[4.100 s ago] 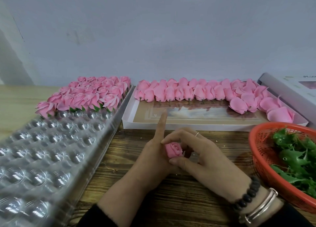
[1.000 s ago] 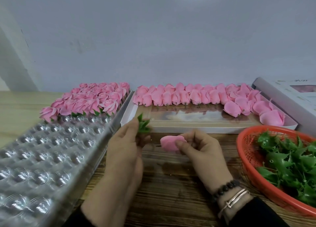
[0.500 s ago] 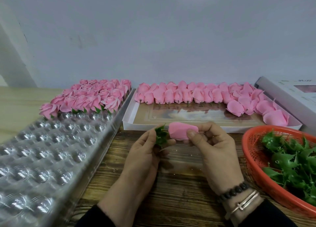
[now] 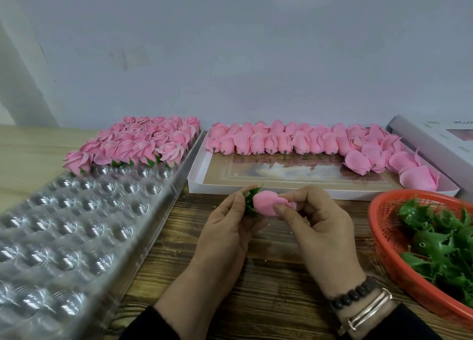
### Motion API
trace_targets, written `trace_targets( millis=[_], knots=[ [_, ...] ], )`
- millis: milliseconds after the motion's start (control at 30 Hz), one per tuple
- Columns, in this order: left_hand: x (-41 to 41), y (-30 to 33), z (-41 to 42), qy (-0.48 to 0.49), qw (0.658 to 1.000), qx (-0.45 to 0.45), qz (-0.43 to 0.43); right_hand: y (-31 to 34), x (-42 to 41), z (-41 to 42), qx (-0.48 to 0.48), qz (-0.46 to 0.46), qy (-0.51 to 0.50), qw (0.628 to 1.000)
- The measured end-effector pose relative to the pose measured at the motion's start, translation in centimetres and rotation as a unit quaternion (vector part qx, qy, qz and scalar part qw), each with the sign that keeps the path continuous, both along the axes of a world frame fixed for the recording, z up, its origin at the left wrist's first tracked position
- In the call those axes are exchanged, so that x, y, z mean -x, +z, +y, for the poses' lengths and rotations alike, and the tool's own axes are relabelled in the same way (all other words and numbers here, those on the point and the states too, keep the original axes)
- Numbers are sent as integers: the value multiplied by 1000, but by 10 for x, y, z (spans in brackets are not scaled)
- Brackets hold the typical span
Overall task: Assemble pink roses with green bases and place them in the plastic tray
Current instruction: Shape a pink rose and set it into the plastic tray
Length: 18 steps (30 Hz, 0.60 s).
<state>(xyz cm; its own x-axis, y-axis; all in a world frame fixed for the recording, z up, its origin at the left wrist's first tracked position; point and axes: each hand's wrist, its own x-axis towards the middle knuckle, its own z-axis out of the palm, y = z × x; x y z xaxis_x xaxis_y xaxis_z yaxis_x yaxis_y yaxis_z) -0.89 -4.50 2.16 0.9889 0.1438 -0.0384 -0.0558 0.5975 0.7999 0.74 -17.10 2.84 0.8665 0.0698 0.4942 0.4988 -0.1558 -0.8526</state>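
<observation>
No text, label, brand or number can be read anywhere. The white box at the far right corner of the bench carries a short line of dark print along its top face, but it is too small and blurred to make out.

Pale wall behind a wooden table.
</observation>
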Motion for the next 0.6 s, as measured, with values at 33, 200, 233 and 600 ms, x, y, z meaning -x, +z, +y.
trace_targets(
  millis=[33,200,233,600],
  knots=[
    [0,0,0,-1,1000,-2,2,0,0,0,5,-4,-3,1000],
    [1,-1,-3,4,1000,-17,8,-1,0,-1,25,-23,-18,999],
    [1,-1,-3,3,1000,-19,7,-1,0,-2,27,-25,-22,999],
    [7,-2,-6,-65,997,-46,-6,-2,0,-2,135,-104,-29,985]
  ],
)
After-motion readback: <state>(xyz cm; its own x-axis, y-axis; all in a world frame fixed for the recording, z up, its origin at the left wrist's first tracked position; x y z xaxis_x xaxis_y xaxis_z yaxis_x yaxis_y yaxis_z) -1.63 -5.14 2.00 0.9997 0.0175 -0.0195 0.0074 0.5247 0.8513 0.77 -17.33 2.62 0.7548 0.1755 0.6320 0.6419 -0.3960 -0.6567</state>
